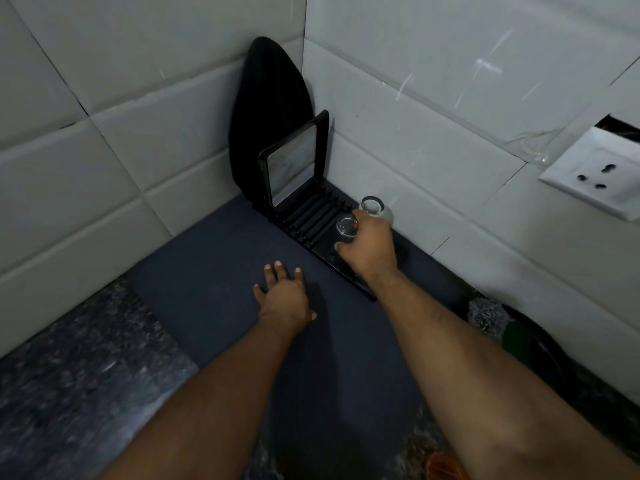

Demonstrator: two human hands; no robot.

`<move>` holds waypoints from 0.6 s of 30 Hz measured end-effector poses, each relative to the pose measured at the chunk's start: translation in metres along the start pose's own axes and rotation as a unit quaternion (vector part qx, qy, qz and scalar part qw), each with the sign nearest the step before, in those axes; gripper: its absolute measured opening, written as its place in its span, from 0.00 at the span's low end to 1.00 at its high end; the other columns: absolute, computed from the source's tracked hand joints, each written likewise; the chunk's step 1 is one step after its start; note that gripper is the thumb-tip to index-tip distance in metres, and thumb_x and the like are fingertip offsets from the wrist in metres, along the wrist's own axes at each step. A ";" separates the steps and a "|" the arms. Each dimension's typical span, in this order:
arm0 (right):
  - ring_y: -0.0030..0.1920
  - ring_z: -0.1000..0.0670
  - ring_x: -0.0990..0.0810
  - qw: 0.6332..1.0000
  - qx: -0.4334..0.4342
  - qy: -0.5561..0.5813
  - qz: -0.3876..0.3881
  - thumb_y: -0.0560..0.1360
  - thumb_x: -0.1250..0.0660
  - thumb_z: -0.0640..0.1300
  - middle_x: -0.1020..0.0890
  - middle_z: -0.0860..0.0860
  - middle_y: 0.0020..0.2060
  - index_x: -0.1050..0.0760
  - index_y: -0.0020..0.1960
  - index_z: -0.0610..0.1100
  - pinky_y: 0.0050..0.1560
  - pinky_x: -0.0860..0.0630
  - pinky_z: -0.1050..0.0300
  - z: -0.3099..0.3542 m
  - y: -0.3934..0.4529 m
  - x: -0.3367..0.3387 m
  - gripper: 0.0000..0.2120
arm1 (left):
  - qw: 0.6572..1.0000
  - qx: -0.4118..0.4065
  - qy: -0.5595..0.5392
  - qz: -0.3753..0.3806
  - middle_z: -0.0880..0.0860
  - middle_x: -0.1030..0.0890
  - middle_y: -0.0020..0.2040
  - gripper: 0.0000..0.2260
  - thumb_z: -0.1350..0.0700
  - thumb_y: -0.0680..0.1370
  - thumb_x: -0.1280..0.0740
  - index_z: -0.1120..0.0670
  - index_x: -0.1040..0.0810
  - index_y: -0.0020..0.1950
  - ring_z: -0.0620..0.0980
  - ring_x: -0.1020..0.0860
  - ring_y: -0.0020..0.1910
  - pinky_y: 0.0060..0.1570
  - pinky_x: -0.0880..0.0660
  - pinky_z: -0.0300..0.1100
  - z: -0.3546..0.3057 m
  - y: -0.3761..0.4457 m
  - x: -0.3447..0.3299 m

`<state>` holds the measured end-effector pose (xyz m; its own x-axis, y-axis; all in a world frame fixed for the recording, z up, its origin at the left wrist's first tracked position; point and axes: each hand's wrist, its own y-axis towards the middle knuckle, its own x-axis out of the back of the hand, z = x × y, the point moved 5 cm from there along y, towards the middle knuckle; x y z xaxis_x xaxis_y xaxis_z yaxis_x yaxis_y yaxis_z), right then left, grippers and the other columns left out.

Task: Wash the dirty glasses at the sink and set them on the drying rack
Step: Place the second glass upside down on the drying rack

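Left side: speckled stone table [69, 393], with a dark mat [214, 271] laid over it into the tiled corner. Left hand [282, 299] rests palm down on the mat, fingers spread, holding nothing (looks like bracing).

Centre: black drying rack [311, 220] sits on the mat against the right wall. A dark-framed flat panel [294, 164] stands upright in its far slots, and a black rounded board [266, 109] leans in the corner behind it.

Right of centre: right hand [369, 244] is closed around a clear glass [347, 227], upside down by the look of it, at the flat near end of the rack. Can't tell whether its rim is fully seated or just above the surface. A second glass [374, 207] stands just beside it, toward the wall, touching or nearly so.

Far right: wall socket [595, 171]; something dark and green low by the wall, too blurred to identify. Sink not in frame.

Step, my read: placing a washed glass on the rack, late in that cycle. Next move calls for settling the rim flat, then opening the fingers and lifting straight up so the neighbour isn't knocked. Gap is tight; a sideways exit risks clinking the two.
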<state>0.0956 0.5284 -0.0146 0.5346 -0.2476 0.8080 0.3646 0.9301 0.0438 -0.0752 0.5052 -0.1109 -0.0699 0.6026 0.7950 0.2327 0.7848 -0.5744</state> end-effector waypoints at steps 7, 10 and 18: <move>0.49 0.49 0.17 0.999 0.034 0.023 -0.001 0.65 0.23 0.40 0.16 0.50 0.49 0.22 0.61 0.47 0.53 0.16 0.50 -0.002 -0.038 0.018 0.25 | 0.999 -0.007 0.008 -0.040 0.61 0.60 0.84 0.47 0.43 0.77 0.27 0.51 0.54 0.85 0.63 0.60 0.83 0.78 0.49 0.67 0.001 -0.007 0.001; 0.50 0.50 0.17 0.999 0.034 0.028 0.017 0.67 0.23 0.40 0.15 0.50 0.50 0.21 0.63 0.48 0.54 0.16 0.50 0.003 -0.068 0.037 0.25 | 0.997 -0.003 0.023 -0.069 0.60 0.53 0.84 0.43 0.41 0.77 0.28 0.50 0.48 0.84 0.63 0.53 0.83 0.76 0.42 0.64 0.001 -0.020 0.004; 0.59 0.48 0.17 0.997 0.020 -0.026 0.072 0.71 0.21 0.49 0.15 0.48 0.58 0.21 0.69 0.45 0.59 0.19 0.53 -0.014 -0.174 0.118 0.28 | 0.985 -0.101 -0.034 -0.136 0.56 0.18 0.59 0.16 0.45 0.79 0.31 0.55 0.19 0.60 0.58 0.20 0.58 0.56 0.22 0.50 -0.055 -0.131 -0.040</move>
<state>0.1063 0.3339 0.0647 0.5385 -0.0968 0.8370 0.2551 0.9655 -0.0525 -0.0498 0.3701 -0.0571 -0.2188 0.3874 0.8956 0.3841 0.8779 -0.2859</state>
